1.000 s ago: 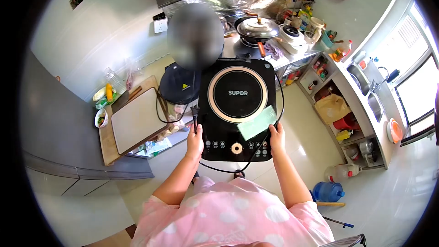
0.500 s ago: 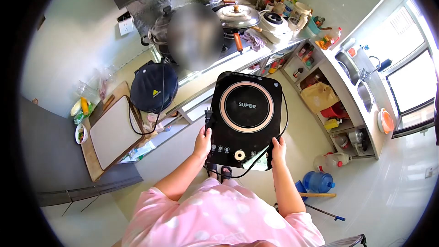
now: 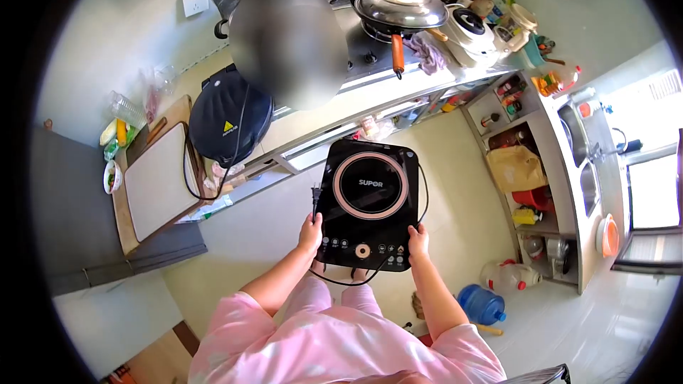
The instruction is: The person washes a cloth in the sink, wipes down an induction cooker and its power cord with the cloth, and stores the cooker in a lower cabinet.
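A black induction cooker with a pinkish ring and a row of touch icons is held level in front of me, over the floor. My left hand grips its left edge, with the power plug sticking up beside the fingers. On the opposite edge, my right hand is closed round the side. The cord loops below the near edge and runs up along the right side. The fingers beneath the cooker are hidden.
A dark blue electric griddle and a white cutting board lie on the left counter. A lidded wok stands on the stove, its handle jutting outward. Open shelves line the right; a blue water jug lies on the floor.
The view has shifted, and the cooker now sits lower and slightly left, farther from the counter. Both hands keep their hold on it. The glare on its lower right corner is gone.
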A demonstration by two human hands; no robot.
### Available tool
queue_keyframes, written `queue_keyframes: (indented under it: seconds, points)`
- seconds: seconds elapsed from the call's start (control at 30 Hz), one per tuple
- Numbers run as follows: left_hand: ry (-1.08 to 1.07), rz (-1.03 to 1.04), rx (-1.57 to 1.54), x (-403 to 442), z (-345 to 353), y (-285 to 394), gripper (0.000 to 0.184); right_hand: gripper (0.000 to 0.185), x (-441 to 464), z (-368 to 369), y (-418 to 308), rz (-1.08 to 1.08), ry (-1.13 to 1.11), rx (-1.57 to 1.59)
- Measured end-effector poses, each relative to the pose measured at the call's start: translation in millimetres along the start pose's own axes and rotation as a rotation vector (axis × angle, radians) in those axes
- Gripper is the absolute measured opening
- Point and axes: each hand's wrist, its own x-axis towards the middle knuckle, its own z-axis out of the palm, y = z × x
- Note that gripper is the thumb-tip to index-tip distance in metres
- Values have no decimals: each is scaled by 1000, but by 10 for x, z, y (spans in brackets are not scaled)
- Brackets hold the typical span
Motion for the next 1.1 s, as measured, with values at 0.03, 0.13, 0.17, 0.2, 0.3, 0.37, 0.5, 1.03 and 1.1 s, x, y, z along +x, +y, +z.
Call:
queue_keyframes:
  seconds: [0.03, 0.13, 0.17, 0.2, 0.3, 0.37, 0.5, 1.03, 1.1]
  points:
    - [65, -12, -31, 141, 88, -228, 51, 27, 119, 40, 21, -7, -11, -17]
    - [172, -97, -107, 312, 196, -505, 51, 32, 487, 224, 42, 8, -120, -29]
    - [211, -102, -143, 346, 211, -521, 50, 31, 672, 283, 153, -62, -123, -135]
    - [230, -113, -181, 409, 221, -572, 51, 31, 900, 367, 298, -137, -124, -238]
    - [284, -94, -329, 627, 242, -801, 57, 34, 1364, 665, 504, -243, -150, -333]
    - [315, -74, -355, 828, 232, -939, 58, 39, 1666, 883, 623, -270, -191, -330]
    - [351, -74, -364, 1180, 179, -1143, 59, 38, 1996, 1291, 694, -302, -248, -349]
    - [295, -171, -275, 2042, -22, -1659, 65, 33, 2577, 2057, 957, -240, -303, -425]
    - [279, -182, -291, 2091, -35, -1760, 64, 32, 2592, 2089, 930, -207, -307, -422]
